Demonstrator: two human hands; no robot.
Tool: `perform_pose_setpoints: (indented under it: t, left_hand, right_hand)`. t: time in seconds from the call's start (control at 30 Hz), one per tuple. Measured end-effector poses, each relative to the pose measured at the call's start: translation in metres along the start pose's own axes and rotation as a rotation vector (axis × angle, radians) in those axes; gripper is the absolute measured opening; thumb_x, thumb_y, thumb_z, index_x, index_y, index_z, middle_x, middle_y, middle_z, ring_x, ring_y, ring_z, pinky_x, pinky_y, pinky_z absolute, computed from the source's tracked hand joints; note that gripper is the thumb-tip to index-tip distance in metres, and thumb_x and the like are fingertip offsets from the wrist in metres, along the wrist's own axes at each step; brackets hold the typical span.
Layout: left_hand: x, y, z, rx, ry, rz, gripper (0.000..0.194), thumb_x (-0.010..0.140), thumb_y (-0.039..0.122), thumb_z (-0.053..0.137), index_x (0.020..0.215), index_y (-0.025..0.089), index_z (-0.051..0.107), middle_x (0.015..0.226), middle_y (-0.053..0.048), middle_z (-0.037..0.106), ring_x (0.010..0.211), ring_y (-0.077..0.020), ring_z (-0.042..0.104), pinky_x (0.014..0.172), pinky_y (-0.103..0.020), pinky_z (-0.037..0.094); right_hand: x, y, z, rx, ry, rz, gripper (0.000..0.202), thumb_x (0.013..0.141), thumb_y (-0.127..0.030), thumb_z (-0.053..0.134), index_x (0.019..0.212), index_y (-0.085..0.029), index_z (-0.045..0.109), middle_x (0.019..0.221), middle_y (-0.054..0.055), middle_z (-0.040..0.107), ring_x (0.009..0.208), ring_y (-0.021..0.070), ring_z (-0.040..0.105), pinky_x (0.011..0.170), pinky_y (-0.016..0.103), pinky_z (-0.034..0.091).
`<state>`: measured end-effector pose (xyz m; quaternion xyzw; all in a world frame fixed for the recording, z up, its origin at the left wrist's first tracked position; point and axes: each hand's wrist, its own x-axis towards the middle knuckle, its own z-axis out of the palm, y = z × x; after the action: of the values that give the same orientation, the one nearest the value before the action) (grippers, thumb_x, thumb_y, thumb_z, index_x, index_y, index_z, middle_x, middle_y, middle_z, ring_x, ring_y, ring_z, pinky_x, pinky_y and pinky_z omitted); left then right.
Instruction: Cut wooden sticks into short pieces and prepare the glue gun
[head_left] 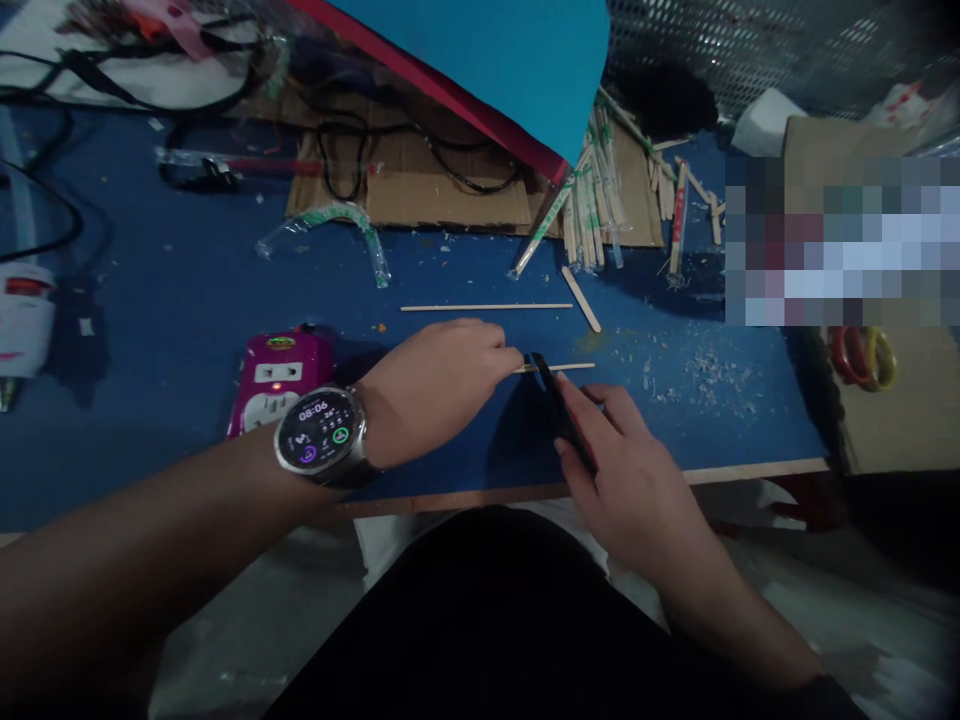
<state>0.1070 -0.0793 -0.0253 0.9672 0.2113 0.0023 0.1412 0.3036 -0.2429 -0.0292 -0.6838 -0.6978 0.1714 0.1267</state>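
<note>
A thin, round, pale wooden stick [579,366] is being pinched between the fingertips of the left hand [442,378], its left part being hidden by them. Its long axis is running out to the right, nearly parallel to the near edge of the blue-topped bench [150,400]. A slim black and red handheld tool [553,393], apparently a craft knife, is being gripped by the right hand [634,455], with the fingers being wrapped closely around it. Its tip is being held across the stick, just right of the left fingertips; whether the stick is being cut into cannot be told. The left hand is lying nearer the stick, while the right hand is being kept closer to the bench's near edge.

Beyond both hands, a second thin pale stick [487,307] is lying almost parallel to the first, and a short flat wooden stick [581,299] is resting aslant just beside its right end. Pale scraps [716,380] are being carried toward the bench's right edge. On the left, room is being taken up by a purple plastic socket box [278,384] near the left wrist.
</note>
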Motion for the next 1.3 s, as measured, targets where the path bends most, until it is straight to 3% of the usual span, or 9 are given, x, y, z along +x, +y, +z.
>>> perform_pose_setpoints:
  t: [0.1,0.2,0.4,0.53,0.77,0.93,1.1,1.3]
  left_hand:
    - [0.0,0.0,-0.001,-0.009,0.012,-0.028,0.033,0.104,0.011,0.053,0.13,0.017,0.073,0.114,-0.01,0.076,0.109,-0.0276,0.07,0.091,-0.038,0.054]
    - [0.0,0.002,-0.002,0.007,0.05,-0.117,0.038,0.104,0.015,0.055,0.141,0.019,0.066,0.107,-0.008,0.077,0.105,-0.0289,0.07,0.08,-0.036,0.052]
    - [-0.002,0.004,-0.002,0.053,0.065,-0.162,0.044,0.103,0.014,0.055,0.146,0.021,0.059,0.1,-0.009,0.076,0.099,-0.0275,0.07,0.069,-0.033,0.046]
    - [-0.005,0.003,-0.001,0.061,0.076,-0.13,0.044,0.104,0.015,0.053,0.148,0.019,0.057,0.1,-0.009,0.076,0.1,-0.0271,0.07,0.071,-0.033,0.048]
    - [-0.014,0.003,0.002,0.103,0.133,-0.065,0.047,0.103,0.012,0.053,0.149,0.017,0.058,0.097,-0.01,0.075,0.095,-0.0286,0.07,0.071,-0.036,0.053]
    - [-0.017,0.004,0.005,0.072,0.152,-0.083,0.055,0.105,0.018,0.053,0.16,0.016,0.045,0.107,-0.012,0.079,0.099,-0.031,0.074,0.077,-0.041,0.059]
    - [-0.017,0.004,0.007,-0.034,0.213,-0.156,0.07,0.108,0.018,0.05,0.173,0.027,0.025,0.112,-0.005,0.082,0.101,-0.0256,0.078,0.093,-0.043,0.064]
    - [-0.02,0.003,0.008,-0.116,0.184,-0.198,0.07,0.112,0.025,0.05,0.175,0.033,0.022,0.113,-0.005,0.082,0.104,-0.0253,0.078,0.089,-0.042,0.065]
  right_hand:
    - [0.0,-0.003,-0.003,0.03,-0.069,-0.018,0.071,0.103,-0.023,0.057,0.171,-0.016,0.037,0.15,0.02,0.056,0.123,0.0353,0.069,0.089,0.05,0.07]
    - [0.002,-0.003,-0.007,0.091,-0.115,-0.005,0.075,0.102,-0.022,0.059,0.173,-0.022,0.034,0.154,0.018,0.054,0.129,0.0346,0.067,0.096,0.051,0.068]
    - [0.0,0.004,-0.009,0.272,-0.044,0.013,0.068,0.103,-0.021,0.059,0.167,-0.033,0.04,0.151,0.014,0.056,0.131,0.0333,0.064,0.103,0.056,0.063]
    - [-0.004,0.009,-0.004,0.384,-0.004,0.016,0.062,0.103,-0.018,0.06,0.161,-0.037,0.048,0.147,0.012,0.055,0.134,0.0311,0.061,0.107,0.054,0.061]
    - [-0.016,0.015,0.011,0.33,0.187,-0.08,0.06,0.099,-0.009,0.06,0.151,-0.038,0.062,0.146,0.011,0.052,0.134,0.0333,0.06,0.109,0.059,0.059]
    - [-0.021,0.019,0.014,0.357,0.164,-0.119,0.073,0.097,-0.001,0.056,0.16,-0.038,0.056,0.153,0.011,0.051,0.141,0.0344,0.056,0.109,0.058,0.06]
    - [-0.017,0.021,0.01,0.356,0.143,-0.141,0.088,0.091,0.0,0.059,0.17,-0.035,0.045,0.149,0.013,0.053,0.137,0.0357,0.058,0.105,0.058,0.062]
    - [-0.009,0.023,0.007,0.358,0.091,-0.094,0.077,0.093,-0.006,0.063,0.164,-0.034,0.051,0.143,0.014,0.055,0.13,0.0341,0.064,0.102,0.055,0.065]
